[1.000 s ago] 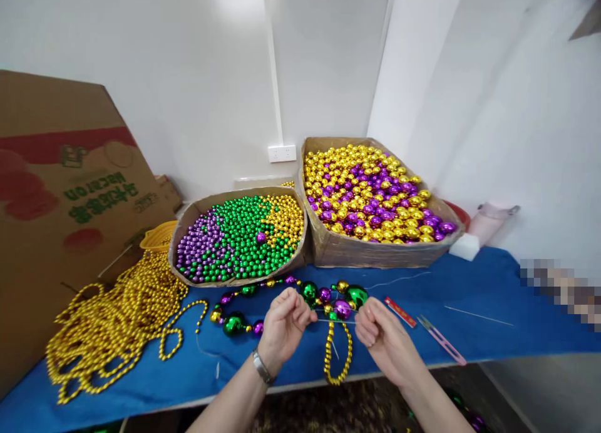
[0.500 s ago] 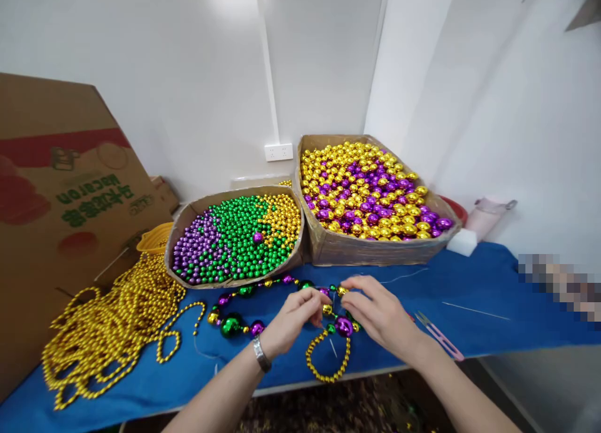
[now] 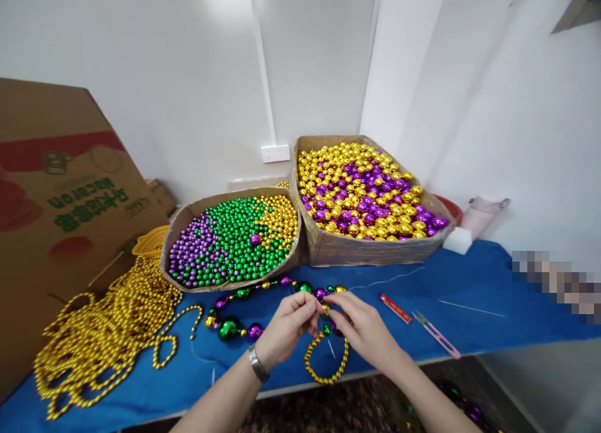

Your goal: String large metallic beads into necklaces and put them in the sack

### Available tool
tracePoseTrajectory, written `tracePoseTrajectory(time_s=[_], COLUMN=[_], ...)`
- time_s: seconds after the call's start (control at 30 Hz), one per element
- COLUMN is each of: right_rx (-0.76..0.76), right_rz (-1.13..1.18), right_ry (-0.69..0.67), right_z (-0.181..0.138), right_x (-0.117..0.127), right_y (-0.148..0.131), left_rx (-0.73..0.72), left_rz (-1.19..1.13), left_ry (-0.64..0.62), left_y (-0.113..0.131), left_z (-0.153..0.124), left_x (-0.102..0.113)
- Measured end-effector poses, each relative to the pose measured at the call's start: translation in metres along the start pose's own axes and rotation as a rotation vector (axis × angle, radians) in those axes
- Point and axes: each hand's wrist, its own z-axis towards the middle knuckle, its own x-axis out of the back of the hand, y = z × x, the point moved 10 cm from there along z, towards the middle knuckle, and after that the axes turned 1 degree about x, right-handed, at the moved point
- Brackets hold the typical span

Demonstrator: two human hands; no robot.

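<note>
A bead necklace of large green, purple and gold beads point(image 3: 228, 328) lies along the near part of the blue cloth. A loop of small gold beads point(image 3: 327, 380) hangs from its right part, close to the table edge. My left hand point(image 3: 292, 323), with a metal band at the wrist, is closed in a pinch at a gold bead on the necklace. Opposite it, my right hand point(image 3: 365, 333) pinches the same spot, thumb and forefinger together. The fingers partly hide the gold bead and a purple bead beneath. Any thread between the fingertips is too fine to make out.
Behind stand a box of small beads point(image 3: 188, 288) and a box of larger gold and purple beads point(image 3: 370, 251). Gold bead strands point(image 3: 107, 333) pile up at left beside a tall carton point(image 3: 42, 264). Thread snips point(image 3: 436, 336), a red packet point(image 3: 395, 309) and a needle point(image 3: 471, 308) lie right.
My right hand has moved left and down to meet my left hand at the gold bead. The red packet has come into fuller view. The camera view has shifted slightly.
</note>
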Motion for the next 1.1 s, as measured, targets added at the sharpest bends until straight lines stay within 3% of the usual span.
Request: tracePoseTrajectory(time_s=[0.17, 0.33, 0.5, 0.6, 0.83, 0.97, 1.1], right_rx=[-0.136, -0.414, -0.193, -0.151, -0.176, -0.288, -0.448], right_rz=[0.097, 0.420, 0.087, -0.020, 0.078, 0.294, 0.879], right_ry=[-0.058, -0.138, 0.031, 0.112, -0.044, -0.020, 0.199], right_z=[-0.010, -0.025, -0.012, -0.008, -0.012, -0.020, -0.034], right_x=[-0.018, -0.041, -0.033, -0.021, 0.000, 0.001, -0.008], right_y=[0.010, 0.021, 0.001, -0.002, -0.001, 0.012, 0.035], left_rx=[-0.006, -0.039, -0.070, -0.075, -0.101, -0.169, -0.333], left_rz=[0.030, 0.099, 0.233, 0.226, 0.334, 0.574, 0.798], left_ry=[0.017, 0.045, 0.002, 0.008, 0.043, 0.067, 0.254], left_y=[0.001, 0.006, 0.009, 0.009, 0.016, 0.025, 0.043], left_z=[-0.001, 0.000, -0.002, -0.004, -0.002, -0.004, -0.013], left_x=[0.000, -0.001, -0.015, -0.015, -0.005, -0.005, 0.014])
